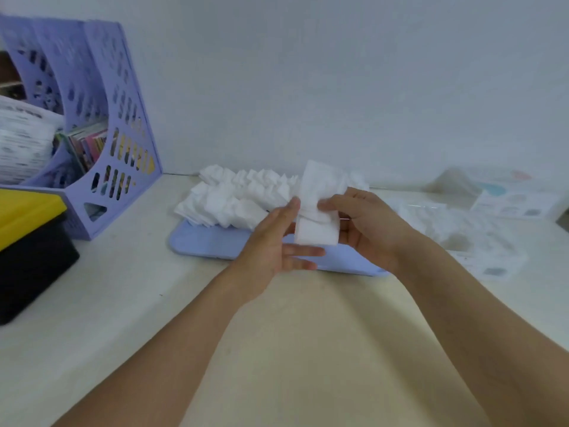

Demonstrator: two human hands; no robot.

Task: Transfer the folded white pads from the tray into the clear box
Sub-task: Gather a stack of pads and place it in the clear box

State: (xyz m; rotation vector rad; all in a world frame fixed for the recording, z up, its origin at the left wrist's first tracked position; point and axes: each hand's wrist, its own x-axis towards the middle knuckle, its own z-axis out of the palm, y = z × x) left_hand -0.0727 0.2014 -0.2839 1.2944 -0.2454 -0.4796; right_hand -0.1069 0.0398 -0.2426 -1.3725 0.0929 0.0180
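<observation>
Your left hand [277, 238] and right hand [363, 226] pinch one pad [317, 211]; most pads [234, 198] still crowd the tray [209, 245], some fill the clear box [468, 232].

On the desk [123, 288], the tray [209, 243] sits centre with pads [234, 198] heaped on it. The file rack [101, 118] stands left, the clear box [480, 238] right of the tray.

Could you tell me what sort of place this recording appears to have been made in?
Probably a desk in an office or study, against a plain wall. A lilac file rack holds booklets and papers, a yellow-lidded black box stands beside it, and a blue tray of white pads lies on the tabletop.
</observation>
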